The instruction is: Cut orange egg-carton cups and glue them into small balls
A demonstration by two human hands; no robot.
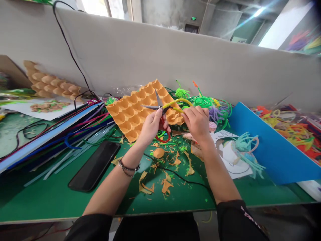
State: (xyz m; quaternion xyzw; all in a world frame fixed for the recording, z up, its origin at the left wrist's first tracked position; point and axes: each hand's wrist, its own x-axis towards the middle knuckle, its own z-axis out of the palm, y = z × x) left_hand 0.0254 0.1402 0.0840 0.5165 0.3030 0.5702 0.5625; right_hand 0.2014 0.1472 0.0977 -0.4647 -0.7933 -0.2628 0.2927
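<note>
My left hand (151, 126) grips red-handled scissors (160, 115) whose blades stand apart, pointing up and left. My right hand (197, 122) pinches a bent yellow pipe cleaner (178, 101), and its end lies between the scissor blades. Both hands hover above the green table (62, 197), just in front of an orange egg tray (132, 112) that lies tilted on the table. Orange scraps (165, 182) and green fuzz bits lie scattered below my hands.
A black phone (94, 166) lies left of my forearm. Stacked coloured paper strips (57, 140) fill the left. A blue sheet (271, 144), a teal pipe-cleaner figure (247, 147) and piles of pipe cleaners (208, 102) sit at right. A grey partition (175, 57) closes the back. A black cable crosses the table.
</note>
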